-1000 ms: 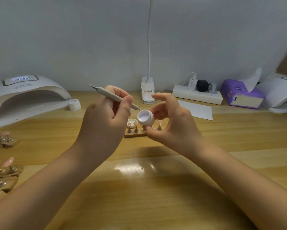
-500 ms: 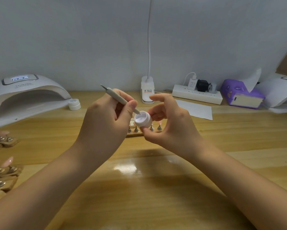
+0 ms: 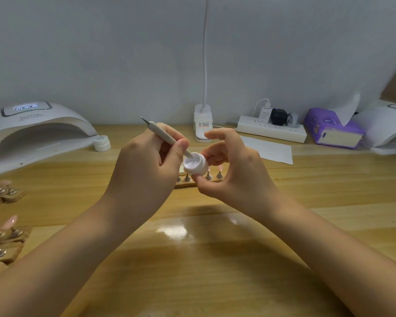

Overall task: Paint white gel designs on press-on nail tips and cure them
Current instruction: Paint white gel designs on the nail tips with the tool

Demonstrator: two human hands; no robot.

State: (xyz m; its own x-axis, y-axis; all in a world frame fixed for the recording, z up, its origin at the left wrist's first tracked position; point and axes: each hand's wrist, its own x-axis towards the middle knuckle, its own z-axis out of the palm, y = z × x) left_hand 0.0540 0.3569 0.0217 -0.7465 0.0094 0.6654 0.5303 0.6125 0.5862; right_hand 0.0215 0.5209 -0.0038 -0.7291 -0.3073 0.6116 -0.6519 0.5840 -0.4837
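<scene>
White gel fills the small open pot (image 3: 195,165) that the right hand (image 3: 233,170) pinches between thumb and fingers, held up above the wooden table (image 3: 215,259) with its mouth tipped toward the left hand (image 3: 146,172). The left hand grips a slim grey brush pen (image 3: 167,136) like a pencil, fingers curled round the barrel, and the tip sits inside the pot, apparently touching the gel, though the bristles are too small to make out. Just behind and below the pot stands a wooden holder (image 3: 185,184) with nail tips on metal pegs, partly hidden by both hands. More pink nail tips on holders (image 3: 2,229) lie at the left edge. A white curing lamp (image 3: 37,129) sits at back left, with a closed white jar (image 3: 102,143) beside it.
</scene>
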